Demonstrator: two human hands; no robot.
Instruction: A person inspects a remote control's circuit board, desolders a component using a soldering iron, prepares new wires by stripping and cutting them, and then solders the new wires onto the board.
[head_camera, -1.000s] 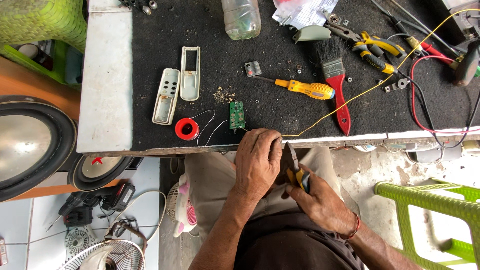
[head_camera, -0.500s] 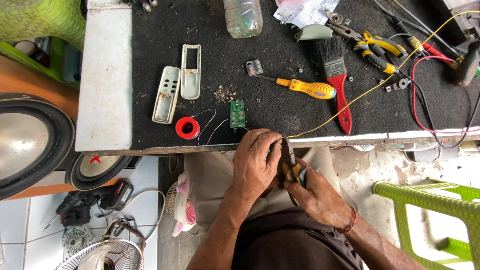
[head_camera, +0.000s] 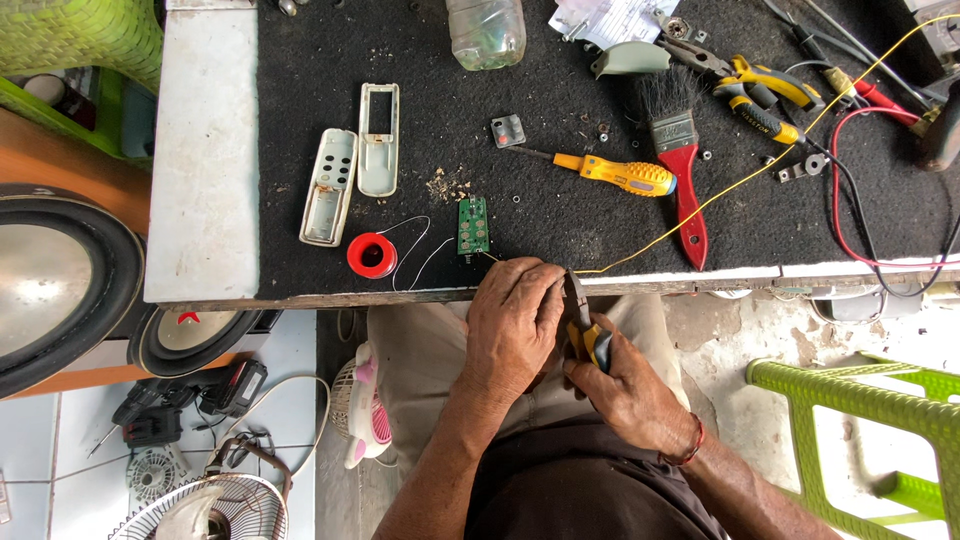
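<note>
Both my hands are together over my lap, just below the bench's front edge. My right hand (head_camera: 628, 385) grips small yellow-handled pliers (head_camera: 583, 322) whose jaws point up toward a thin yellow wire (head_camera: 720, 195) that runs across the black bench top. My left hand (head_camera: 515, 320) is curled beside the plier jaws, fingers pinched; what it pinches is hidden. A small green circuit board (head_camera: 472, 225) lies on the bench just above my left hand. A red solder spool (head_camera: 371, 254) with loose wire sits left of the board.
On the black mat (head_camera: 300, 60) lie two white remote shells (head_camera: 328, 186), a yellow screwdriver (head_camera: 612, 172), a red-handled brush (head_camera: 682, 165), yellow pliers (head_camera: 760, 90), a plastic bottle (head_camera: 486, 30) and red and black leads (head_camera: 850, 190). Speakers (head_camera: 50, 280) at left, green stool (head_camera: 860, 410) at right.
My hands have drawn closer together and shifted slightly left; the left hand now covers more of the plier jaws. Things on the bench have not moved.
</note>
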